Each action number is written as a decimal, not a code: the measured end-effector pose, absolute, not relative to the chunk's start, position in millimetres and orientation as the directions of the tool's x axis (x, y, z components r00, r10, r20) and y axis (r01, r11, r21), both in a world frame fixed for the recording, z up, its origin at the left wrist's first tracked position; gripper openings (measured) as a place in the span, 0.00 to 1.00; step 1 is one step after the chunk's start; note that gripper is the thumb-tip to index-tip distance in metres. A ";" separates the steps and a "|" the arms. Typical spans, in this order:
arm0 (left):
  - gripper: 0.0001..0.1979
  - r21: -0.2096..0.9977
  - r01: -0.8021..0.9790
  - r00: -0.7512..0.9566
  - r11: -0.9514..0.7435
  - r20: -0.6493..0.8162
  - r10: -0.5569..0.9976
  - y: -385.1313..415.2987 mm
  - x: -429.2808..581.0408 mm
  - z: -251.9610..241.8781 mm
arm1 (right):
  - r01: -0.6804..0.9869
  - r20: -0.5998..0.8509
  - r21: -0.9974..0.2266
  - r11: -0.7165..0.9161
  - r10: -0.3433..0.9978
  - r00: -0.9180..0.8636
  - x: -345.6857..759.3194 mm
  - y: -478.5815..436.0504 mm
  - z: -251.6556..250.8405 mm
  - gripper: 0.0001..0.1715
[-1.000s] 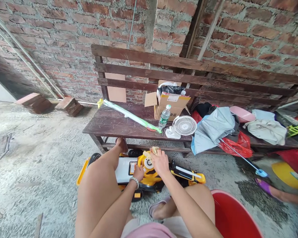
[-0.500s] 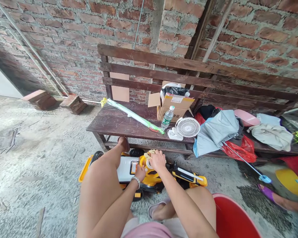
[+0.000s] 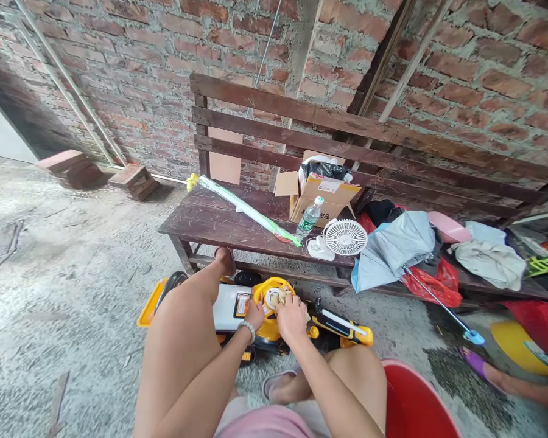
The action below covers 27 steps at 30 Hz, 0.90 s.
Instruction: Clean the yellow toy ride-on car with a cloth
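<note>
A yellow and white ride-on toy car [image 3: 231,307] lies on the concrete floor in front of my knees. My left hand [image 3: 254,314] rests closed against the yellow steering wheel [image 3: 270,304]. My right hand [image 3: 292,316] is closed around a crumpled yellowish cloth [image 3: 284,297] pressed onto the wheel's hub. My left foot is propped on the rail of the wooden bench [image 3: 219,222] behind the toy.
The bench holds a green-tipped plastic tube [image 3: 246,210], a cardboard box [image 3: 322,193], a water bottle [image 3: 309,217], a white fan [image 3: 344,237], a grey umbrella [image 3: 404,246] and clothes. Red stool [image 3: 415,404] at my right. Another person's foot [image 3: 484,371] at far right. Bricks [image 3: 134,180] by the wall.
My right hand has slid with the cloth from the top of the steering wheel down toward me over its hub. The view has shifted slightly.
</note>
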<state>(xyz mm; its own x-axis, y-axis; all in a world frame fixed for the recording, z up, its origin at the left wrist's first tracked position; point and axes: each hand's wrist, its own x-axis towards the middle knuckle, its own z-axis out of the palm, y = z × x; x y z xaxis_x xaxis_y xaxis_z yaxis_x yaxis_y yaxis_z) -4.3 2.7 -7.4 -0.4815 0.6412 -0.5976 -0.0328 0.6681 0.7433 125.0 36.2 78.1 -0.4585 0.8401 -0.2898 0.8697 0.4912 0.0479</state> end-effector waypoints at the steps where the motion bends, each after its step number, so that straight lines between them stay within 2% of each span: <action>1: 0.12 0.732 -0.033 -0.477 0.681 -0.610 0.633 2.8 -4.2 -7.9 | 0.867 -0.276 0.021 0.497 0.837 -0.473 127.1 32.5 76.6 0.18; 3: 0.13 0.705 -0.033 -0.466 0.709 -0.638 0.613 2.9 -4.4 -7.9 | 0.880 -0.243 -0.028 0.475 0.850 -0.467 129.2 32.5 77.6 0.15; 6: 0.14 0.689 -0.027 -0.459 0.725 -0.652 0.603 3.0 -5.0 -5.8 | 0.907 -0.168 -0.050 0.418 0.892 -0.420 125.0 48.5 85.9 0.17; 8: 0.15 0.683 -0.023 -0.459 0.730 -0.656 0.599 3.0 -5.4 -3.7 | 0.879 -0.136 -0.037 0.476 0.869 -0.476 118.0 65.1 91.7 0.17; 12: 0.17 0.675 -0.016 -0.458 0.737 -0.660 0.595 3.3 -5.3 -0.5 | 0.683 -0.260 0.020 0.730 0.664 -0.701 102.1 95.6 97.1 0.20; 16: 0.15 0.677 -0.018 -0.456 0.735 -0.660 0.597 3.5 -4.7 -0.6 | 0.561 -0.337 0.031 0.827 0.537 -0.773 89.2 112.7 101.4 0.23; 21: 0.16 0.697 -0.013 -0.458 0.717 -0.641 0.616 2.7 -4.9 1.5 | 0.527 -0.368 -0.024 0.849 0.483 -0.795 76.1 120.9 108.3 0.22; 27: 0.18 0.717 -0.002 -0.451 0.697 -0.623 0.639 1.3 -5.3 8.5 | 0.482 -0.396 0.089 0.872 0.475 -0.786 68.9 117.0 106.7 0.22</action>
